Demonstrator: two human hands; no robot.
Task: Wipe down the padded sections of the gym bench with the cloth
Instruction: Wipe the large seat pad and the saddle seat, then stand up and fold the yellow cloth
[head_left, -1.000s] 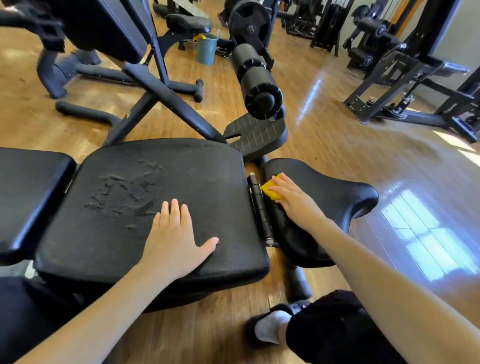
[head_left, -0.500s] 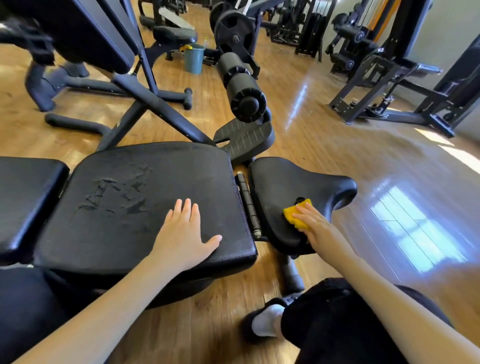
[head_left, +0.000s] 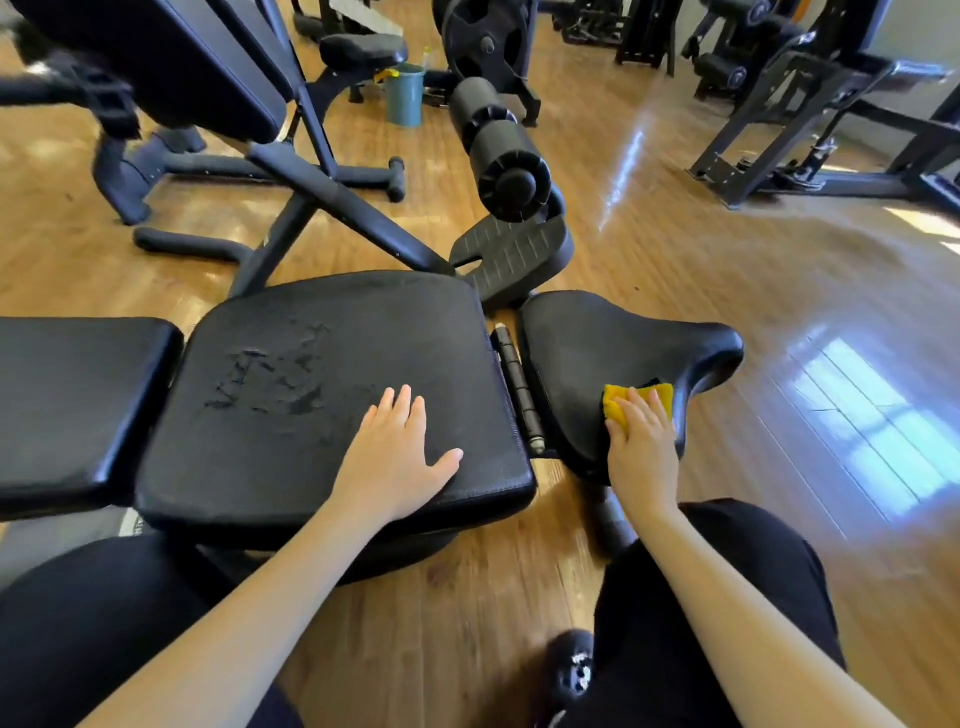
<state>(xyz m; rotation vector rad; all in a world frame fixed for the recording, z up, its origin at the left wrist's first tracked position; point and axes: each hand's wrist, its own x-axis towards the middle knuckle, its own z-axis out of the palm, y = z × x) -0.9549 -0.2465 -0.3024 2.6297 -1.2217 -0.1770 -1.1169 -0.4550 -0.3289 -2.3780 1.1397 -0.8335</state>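
Observation:
The black gym bench has a wide middle pad (head_left: 311, 374) with cracked, peeling vinyl, a flat pad (head_left: 67, 395) to its left and a narrow curved seat pad (head_left: 597, 338) on the right. My left hand (head_left: 397, 452) lies flat and spread on the middle pad's near right corner. My right hand (head_left: 641, 441) presses a yellow cloth (head_left: 623, 402) onto the near edge of the curved seat pad; my fingers cover most of the cloth.
A foam roller (head_left: 498, 150) and a footplate (head_left: 511, 254) stand just beyond the seat. A teal bucket (head_left: 405, 93) sits on the wood floor behind, among other black machines. My knees and a shoe (head_left: 574, 670) are close under the bench.
My right hand has slid the cloth from the seat pad's far left, near the hinge, toward me and to the right along its near edge. The left hand stayed put.

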